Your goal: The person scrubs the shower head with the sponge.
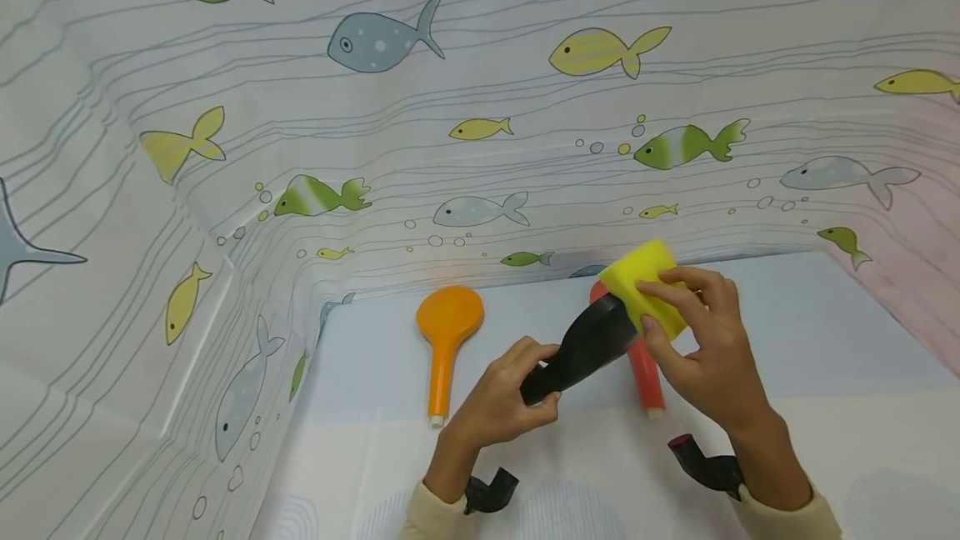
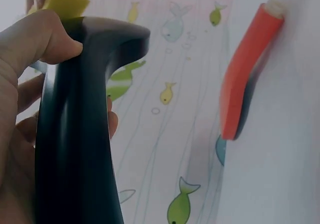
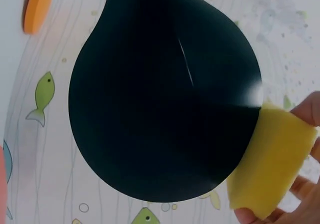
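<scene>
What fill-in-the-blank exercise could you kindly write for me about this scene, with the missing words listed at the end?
The sponge in the right hand is coloured ____. The left hand grips the dark paddle by its ____. In the head view, the leftmost paddle is coloured ____. Most creatures printed on the backdrop are ____.
Missing words: yellow; handle; orange; fish.

Sleeves (image 1: 435,515), cream, plain. Left wrist camera (image 1: 495,492), black, elbow-shaped. Right wrist camera (image 1: 703,467), likewise, end face dark red.
</scene>
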`<state>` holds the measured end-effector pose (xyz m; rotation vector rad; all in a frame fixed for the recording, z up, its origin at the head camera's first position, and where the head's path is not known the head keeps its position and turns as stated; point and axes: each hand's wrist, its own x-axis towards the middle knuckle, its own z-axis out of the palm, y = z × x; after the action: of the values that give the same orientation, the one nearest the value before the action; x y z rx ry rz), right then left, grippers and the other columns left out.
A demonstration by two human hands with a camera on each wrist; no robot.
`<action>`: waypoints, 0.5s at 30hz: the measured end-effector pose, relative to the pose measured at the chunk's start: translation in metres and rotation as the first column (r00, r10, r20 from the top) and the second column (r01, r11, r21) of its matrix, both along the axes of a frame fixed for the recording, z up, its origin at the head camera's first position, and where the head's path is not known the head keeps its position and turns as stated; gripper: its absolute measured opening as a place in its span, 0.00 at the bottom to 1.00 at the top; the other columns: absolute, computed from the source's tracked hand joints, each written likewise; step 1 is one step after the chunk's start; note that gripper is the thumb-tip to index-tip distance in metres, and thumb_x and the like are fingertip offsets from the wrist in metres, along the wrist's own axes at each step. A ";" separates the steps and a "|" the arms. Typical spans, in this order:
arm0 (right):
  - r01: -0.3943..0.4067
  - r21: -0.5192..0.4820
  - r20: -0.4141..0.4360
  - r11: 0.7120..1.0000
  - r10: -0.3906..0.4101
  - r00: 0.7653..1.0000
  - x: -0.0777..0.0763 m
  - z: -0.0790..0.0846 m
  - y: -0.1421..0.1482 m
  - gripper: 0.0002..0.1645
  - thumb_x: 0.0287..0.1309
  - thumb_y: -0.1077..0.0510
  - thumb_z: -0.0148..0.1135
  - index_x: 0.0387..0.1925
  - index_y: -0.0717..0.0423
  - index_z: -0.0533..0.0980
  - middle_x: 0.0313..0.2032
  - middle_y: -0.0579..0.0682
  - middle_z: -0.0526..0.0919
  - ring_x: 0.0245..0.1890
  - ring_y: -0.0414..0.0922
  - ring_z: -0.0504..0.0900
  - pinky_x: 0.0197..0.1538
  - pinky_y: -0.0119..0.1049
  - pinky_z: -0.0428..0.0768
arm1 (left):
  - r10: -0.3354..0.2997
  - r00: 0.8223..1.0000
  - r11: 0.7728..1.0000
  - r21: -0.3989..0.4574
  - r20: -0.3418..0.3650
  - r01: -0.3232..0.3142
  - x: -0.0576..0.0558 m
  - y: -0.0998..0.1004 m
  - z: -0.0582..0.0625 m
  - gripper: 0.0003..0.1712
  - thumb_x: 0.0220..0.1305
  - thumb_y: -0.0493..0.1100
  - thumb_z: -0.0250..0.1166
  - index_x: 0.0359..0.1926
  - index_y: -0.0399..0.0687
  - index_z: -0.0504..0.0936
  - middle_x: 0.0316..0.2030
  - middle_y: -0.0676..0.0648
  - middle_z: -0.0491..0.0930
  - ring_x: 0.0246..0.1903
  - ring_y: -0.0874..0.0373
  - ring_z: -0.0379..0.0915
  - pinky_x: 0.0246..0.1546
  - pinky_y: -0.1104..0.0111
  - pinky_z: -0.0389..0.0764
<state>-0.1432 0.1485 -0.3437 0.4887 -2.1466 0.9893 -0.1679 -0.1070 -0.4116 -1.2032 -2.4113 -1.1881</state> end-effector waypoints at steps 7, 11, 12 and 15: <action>-0.127 0.005 -0.019 0.992 0.127 0.992 -0.001 0.004 0.006 0.21 0.48 0.62 0.59 0.49 0.56 0.78 0.53 0.57 0.72 0.57 0.47 0.64 0.52 0.15 0.67 | -0.026 1.000 0.999 0.033 0.005 0.026 -0.001 -0.001 0.003 0.22 0.55 0.43 0.66 0.50 0.48 0.72 0.42 0.51 0.74 0.39 0.63 0.71 0.41 0.80 0.78; -0.254 -0.165 0.079 0.953 0.270 0.960 -0.009 0.003 0.020 0.23 0.52 0.73 0.55 0.52 0.64 0.72 0.54 0.56 0.70 0.54 0.44 0.67 0.50 0.19 0.72 | -0.054 0.998 0.997 0.057 0.025 0.052 -0.001 -0.003 0.002 0.22 0.53 0.40 0.66 0.50 0.47 0.73 0.40 0.51 0.75 0.38 0.63 0.71 0.41 0.78 0.78; -0.273 -0.216 0.116 0.938 0.302 0.946 -0.010 0.003 0.023 0.23 0.54 0.75 0.53 0.53 0.66 0.71 0.54 0.54 0.69 0.51 0.44 0.69 0.47 0.20 0.74 | -0.061 0.998 0.996 0.073 0.031 0.058 -0.001 -0.004 0.002 0.22 0.52 0.39 0.66 0.50 0.47 0.73 0.40 0.50 0.75 0.37 0.63 0.71 0.41 0.77 0.78; -0.267 -0.315 0.223 0.911 0.345 0.912 -0.013 0.001 0.030 0.22 0.60 0.73 0.48 0.57 0.65 0.67 0.54 0.51 0.68 0.43 0.45 0.71 0.41 0.24 0.75 | -0.088 0.994 0.985 0.151 0.057 0.078 0.000 -0.005 0.006 0.23 0.50 0.35 0.67 0.50 0.42 0.73 0.39 0.47 0.76 0.35 0.60 0.71 0.37 0.73 0.80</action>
<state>-0.1564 0.1788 -0.3423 0.5923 -2.1569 1.5963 -0.1676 -0.1121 -0.4054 -1.2489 -2.2886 -1.4239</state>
